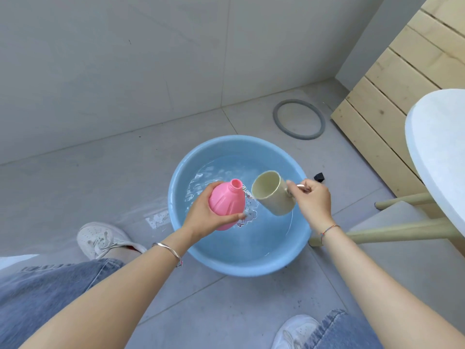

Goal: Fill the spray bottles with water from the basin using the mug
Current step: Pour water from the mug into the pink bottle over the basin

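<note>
Head cam: we saw the left hand (201, 215) wrapped round the belly of the pink bottle (226, 201), thumb and fingers curled on it. It held the bottle tilted over the middle of the blue basin (241, 269), open neck pointing up. The right hand (313, 197) pinched the handle of the beige mug (273, 195). The mug was tipped on its side just beside the bottle's neck, mouth toward it, above the water (276, 235). The basin sat on the floor (100, 185), and a gray ring (299, 119) lay past its far rim, not touching it.
</note>
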`<state>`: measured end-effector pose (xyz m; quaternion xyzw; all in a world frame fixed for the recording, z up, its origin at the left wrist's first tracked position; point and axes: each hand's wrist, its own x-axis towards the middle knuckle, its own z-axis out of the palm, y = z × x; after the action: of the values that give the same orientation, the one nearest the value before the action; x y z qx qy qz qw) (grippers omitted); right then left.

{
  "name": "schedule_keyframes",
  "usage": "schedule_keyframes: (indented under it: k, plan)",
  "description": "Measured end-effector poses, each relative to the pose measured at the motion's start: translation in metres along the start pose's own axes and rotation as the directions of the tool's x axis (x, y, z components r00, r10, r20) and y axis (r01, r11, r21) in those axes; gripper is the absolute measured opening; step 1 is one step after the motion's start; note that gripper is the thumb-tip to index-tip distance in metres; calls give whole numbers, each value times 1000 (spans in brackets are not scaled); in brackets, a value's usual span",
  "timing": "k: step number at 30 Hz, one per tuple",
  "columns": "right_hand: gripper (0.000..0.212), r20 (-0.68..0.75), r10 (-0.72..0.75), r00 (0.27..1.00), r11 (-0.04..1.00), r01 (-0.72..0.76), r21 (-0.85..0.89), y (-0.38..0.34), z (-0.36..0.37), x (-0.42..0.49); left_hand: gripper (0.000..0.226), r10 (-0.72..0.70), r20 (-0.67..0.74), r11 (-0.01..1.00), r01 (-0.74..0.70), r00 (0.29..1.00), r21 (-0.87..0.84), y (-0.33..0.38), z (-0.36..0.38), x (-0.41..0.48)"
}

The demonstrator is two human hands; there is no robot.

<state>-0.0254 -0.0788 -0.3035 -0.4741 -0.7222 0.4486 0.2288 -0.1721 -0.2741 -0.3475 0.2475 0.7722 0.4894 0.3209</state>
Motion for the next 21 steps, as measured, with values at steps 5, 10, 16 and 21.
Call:
schedule_keyframes:
  k: [5, 10, 16, 21]
  plan:
    - [41, 77, -69, 995, 963, 86, -256, 37, 19, -11, 80, -3, -12, 1000, 3, 1000, -13, -8, -3, 1]
    - [46, 157, -107, 982, 926, 156, -344, 48, 32, -13, 100, -12, -37, 1000, 13, 999, 15, -19, -3, 4]
    - [53, 219, -146, 965, 885, 226, -406, 51, 39, -12, 91, -7, -43, 1000, 7, 999, 1, -20, -1, 8]
    - [54, 247, -139, 959, 866, 239, -440, 56, 45, -16, 84, 6, -50, 999, -8, 999, -35, -16, -2, 8]
